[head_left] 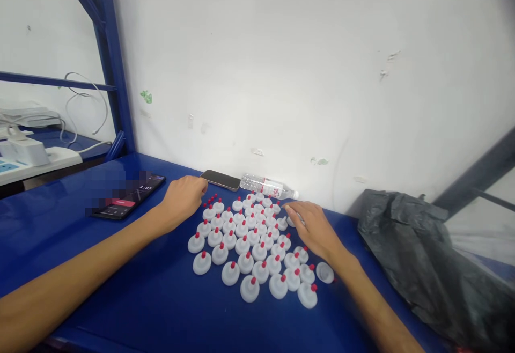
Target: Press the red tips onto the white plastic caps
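Rows of white dome-shaped caps with red tips (242, 245) stand on the blue table. My left hand (185, 196) is at the far left of them, fingers curled and pressed together; anything in its fingertips is hidden. Close by it lie several small loose red tips (210, 200). At the right edge of the group, my right hand (313, 228) reaches in with fingers stretched out and thumb apart, over a partly covered white cap (295, 223). Beside its thumb stands a white cap without a red tip (282, 224). Another white cap (325, 273) lies tipped over near my right wrist.
A dark phone (220, 179) and a clear plastic bottle (269, 186) lie along the wall. On the left is a phone with a lit screen (131, 197). A black plastic bag (406, 245) covers the right side. Blue metal posts (108, 47) and a power strip (60, 159) are at left.
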A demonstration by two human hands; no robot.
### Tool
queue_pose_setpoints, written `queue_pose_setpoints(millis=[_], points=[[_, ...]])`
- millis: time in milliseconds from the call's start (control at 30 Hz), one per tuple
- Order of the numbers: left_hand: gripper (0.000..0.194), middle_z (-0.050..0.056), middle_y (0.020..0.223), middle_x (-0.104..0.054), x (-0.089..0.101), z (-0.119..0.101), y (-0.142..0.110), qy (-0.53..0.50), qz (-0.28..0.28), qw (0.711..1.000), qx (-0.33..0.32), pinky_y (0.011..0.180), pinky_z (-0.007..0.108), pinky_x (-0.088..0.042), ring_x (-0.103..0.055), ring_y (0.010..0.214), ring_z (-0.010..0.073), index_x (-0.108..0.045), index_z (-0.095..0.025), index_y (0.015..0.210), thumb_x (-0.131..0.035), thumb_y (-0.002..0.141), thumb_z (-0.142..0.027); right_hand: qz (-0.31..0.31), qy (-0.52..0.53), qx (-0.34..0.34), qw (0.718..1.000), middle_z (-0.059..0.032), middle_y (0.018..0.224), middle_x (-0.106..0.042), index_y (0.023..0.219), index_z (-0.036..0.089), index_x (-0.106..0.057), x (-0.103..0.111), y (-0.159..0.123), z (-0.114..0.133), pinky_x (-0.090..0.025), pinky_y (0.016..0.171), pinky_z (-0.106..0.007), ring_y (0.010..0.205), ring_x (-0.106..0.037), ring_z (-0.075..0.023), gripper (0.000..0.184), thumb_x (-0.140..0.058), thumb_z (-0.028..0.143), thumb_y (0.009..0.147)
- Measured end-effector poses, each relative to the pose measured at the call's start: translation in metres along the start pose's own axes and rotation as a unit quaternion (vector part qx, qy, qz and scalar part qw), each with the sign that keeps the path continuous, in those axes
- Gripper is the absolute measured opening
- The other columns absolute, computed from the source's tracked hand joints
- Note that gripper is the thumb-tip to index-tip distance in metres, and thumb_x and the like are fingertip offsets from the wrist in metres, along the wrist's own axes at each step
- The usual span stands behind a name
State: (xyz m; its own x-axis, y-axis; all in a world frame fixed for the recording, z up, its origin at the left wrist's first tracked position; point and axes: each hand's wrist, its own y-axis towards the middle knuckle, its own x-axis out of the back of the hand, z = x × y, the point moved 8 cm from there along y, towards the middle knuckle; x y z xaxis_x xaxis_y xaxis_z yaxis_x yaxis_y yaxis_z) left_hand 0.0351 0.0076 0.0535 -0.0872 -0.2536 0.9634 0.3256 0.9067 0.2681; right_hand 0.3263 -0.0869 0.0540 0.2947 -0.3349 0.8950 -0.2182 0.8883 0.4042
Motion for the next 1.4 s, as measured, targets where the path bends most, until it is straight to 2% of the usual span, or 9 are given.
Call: queue_pose_setpoints(millis=[100, 233, 367, 500, 800, 1100, 1200, 1267, 1400], points=[[0.022, 0.016, 0.092, -0.073, -0.007, 0.003, 0.0, -0.001, 0.041, 0.999, 0.012, 0.073, 0.038, -0.049, -0.07, 0.087, 0.0325, -0.07, -0.015, 0.093, -0.051, 0.085, -0.006, 0.033, 0.029, -0.018, 0.999, -0.0056, 0.138, -0.068, 0.133, 0.028, -0.063, -0.008, -0.001, -0.003, -0.037, 0.118, -0.051, 0.134, -0.056, -0.0241, 0.053, -0.021, 0.047, 0.106], [0.025, 0.017, 0.103, -0.074, -0.014, 0.002, 0.001, -0.019, 0.076, 0.997, 0.01, 0.077, 0.041, -0.052, -0.071, 0.096, 0.035, -0.071, -0.016, 0.102, -0.057, 0.083, -0.009, 0.087, 0.048, -0.047, 0.994, -0.0035, 0.151, -0.057, 0.143, 0.03, -0.057, -0.021, 0.001, -0.008, -0.024, 0.126, -0.057, 0.148, -0.042, -0.0249, 0.063, -0.014, 0.055, 0.104], [0.027, 0.013, 0.107, -0.075, -0.018, -0.001, 0.0, -0.044, 0.087, 0.995, 0.009, 0.08, 0.04, -0.053, -0.071, 0.098, 0.0325, -0.071, -0.02, 0.107, -0.058, 0.084, -0.012, 0.137, 0.053, -0.064, 0.987, -0.0045, 0.155, -0.052, 0.146, 0.027, -0.054, -0.034, 0.006, -0.008, -0.023, 0.127, -0.056, 0.149, -0.039, -0.026, 0.068, -0.014, 0.061, 0.102], [0.027, 0.017, 0.108, -0.074, -0.023, -0.001, 0.001, -0.05, 0.077, 0.996, 0.012, 0.081, 0.043, -0.053, -0.07, 0.104, 0.0363, -0.071, -0.018, 0.108, -0.059, 0.085, -0.012, 0.152, 0.045, -0.069, 0.985, -0.0048, 0.153, -0.054, 0.144, 0.026, -0.056, -0.041, 0.012, -0.009, -0.026, 0.125, -0.059, 0.148, -0.041, -0.0286, 0.069, -0.018, 0.064, 0.101], [0.027, 0.016, 0.11, -0.074, -0.039, -0.008, 0.007, -0.068, 0.046, 0.997, -0.007, 0.081, 0.042, -0.051, -0.07, 0.107, 0.0352, -0.07, -0.018, 0.107, -0.05, 0.09, -0.011, 0.054, -0.005, -0.015, 0.998, -0.0069, 0.143, -0.065, 0.135, 0.029, -0.064, -0.02, 0.013, -0.007, -0.03, 0.122, -0.061, 0.14, -0.052, -0.0261, 0.056, -0.02, 0.048, 0.106], [0.022, 0.012, 0.104, -0.076, -0.033, -0.005, 0.008, -0.092, 0.009, 0.996, -0.004, 0.076, 0.037, -0.05, -0.072, 0.098, 0.0321, -0.068, -0.021, 0.107, -0.058, 0.089, -0.016, -0.067, -0.059, 0.059, 0.994, -0.0058, 0.127, -0.074, 0.125, 0.028, -0.067, 0.006, 0.004, 0.007, -0.035, 0.117, -0.061, 0.123, -0.065, -0.0254, 0.034, -0.043, 0.039, 0.104], [0.016, 0.012, 0.099, -0.076, -0.024, -0.003, 0.009, -0.106, -0.017, 0.994, -0.006, 0.072, 0.036, -0.049, -0.072, 0.093, 0.0315, -0.069, -0.021, 0.103, -0.057, 0.092, -0.021, -0.103, -0.069, 0.076, 0.989, -0.0075, 0.121, -0.073, 0.122, 0.026, -0.065, 0.01, 0.002, 0.017, -0.045, 0.11, -0.055, 0.116, -0.067, -0.0259, 0.028, -0.05, 0.035, 0.101], [0.021, 0.01, 0.099, -0.075, -0.012, -0.005, 0.008, -0.119, -0.049, 0.992, -0.013, 0.071, 0.036, -0.048, -0.071, 0.091, 0.0294, -0.068, -0.021, 0.104, -0.049, 0.098, -0.024, -0.115, -0.067, 0.09, 0.987, -0.0084, 0.118, -0.071, 0.121, 0.025, -0.064, 0.01, 0.0, 0.028, -0.054, 0.1, -0.048, 0.11, -0.068, -0.025, 0.026, -0.049, 0.032, 0.101], [0.028, 0.005, 0.108, -0.071, 0.02, -0.027, -0.004, -0.168, -0.135, 0.973, -0.085, 0.078, 0.032, -0.048, -0.067, 0.092, 0.0202, -0.064, -0.024, 0.112, -0.038, 0.105, -0.03, -0.106, -0.074, 0.155, 0.979, -0.0088, 0.118, -0.068, 0.12, 0.024, -0.062, 0.005, -0.006, 0.06, -0.061, 0.084, -0.04, 0.099, -0.07, -0.0228, 0.026, -0.049, 0.021, 0.098]])
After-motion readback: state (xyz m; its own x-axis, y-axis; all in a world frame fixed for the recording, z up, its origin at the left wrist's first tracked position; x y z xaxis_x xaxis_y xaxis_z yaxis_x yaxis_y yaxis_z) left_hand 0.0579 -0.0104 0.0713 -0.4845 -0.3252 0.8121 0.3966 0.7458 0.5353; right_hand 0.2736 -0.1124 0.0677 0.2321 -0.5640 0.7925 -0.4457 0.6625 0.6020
